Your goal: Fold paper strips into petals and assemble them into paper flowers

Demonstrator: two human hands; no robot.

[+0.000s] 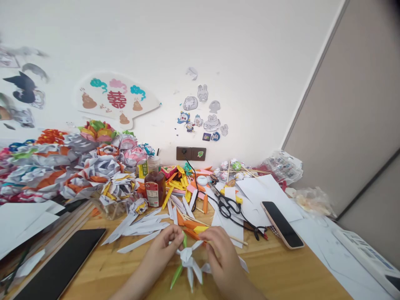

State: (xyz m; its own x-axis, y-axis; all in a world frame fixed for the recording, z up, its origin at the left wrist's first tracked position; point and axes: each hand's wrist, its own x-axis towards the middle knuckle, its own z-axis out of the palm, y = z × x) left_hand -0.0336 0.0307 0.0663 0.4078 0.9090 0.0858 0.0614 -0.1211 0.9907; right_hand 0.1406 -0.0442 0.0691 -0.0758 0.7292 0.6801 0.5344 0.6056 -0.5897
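Observation:
Between my hands is a folded-paper flower in white and green, its long pointed pieces spreading from a white middle. My left hand pinches a green piece at the flower's upper side. On the right, my right hand is curled with thumb and fingers close to a white piece at the upper right; whether it grips that piece is hard to see. A green pointed piece and white ones hang toward the table's front. Another white folded piece shows partly behind my right hand.
White paper strips lie left of my hands. Beyond are orange folded pieces, black-handled scissors, a bottle and a heap of paper flowers. A phone lies right, a black tablet-like slab left.

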